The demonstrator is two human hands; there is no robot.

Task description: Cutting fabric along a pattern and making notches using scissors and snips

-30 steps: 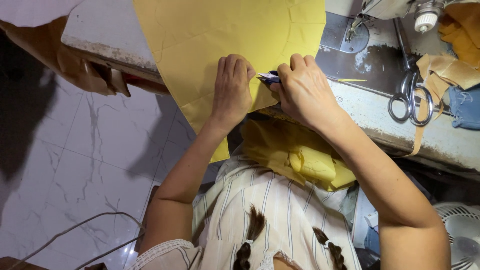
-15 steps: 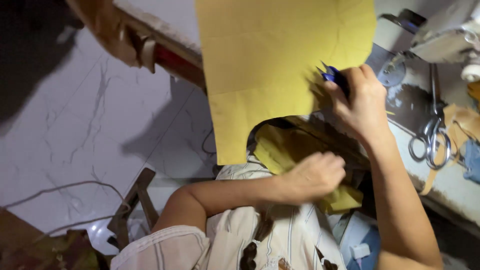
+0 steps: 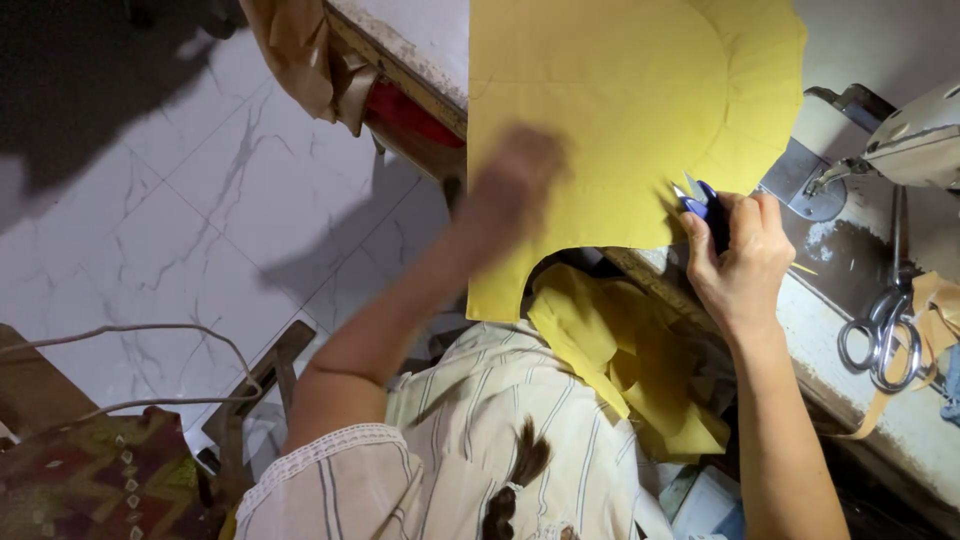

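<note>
Head view looks straight down on my work: a yellow fabric panel lies flat on the table, its lower edge hanging over the near side toward my lap. I judge the cloth light, soft and limp, apt to slide and wrinkle, so it is best pinned flat with a palm and taken at the cut edge. My left hand reaches across onto the panel, arm stretched forward; it is motion-blurred, so I cannot tell whether its fingers are spread or closed. My right hand is curled around blue thread snips, wrist bent inward, blade tips at the curved edge of the panel. Metal scissors lie well apart on the right, below the sewing machine.
</note>
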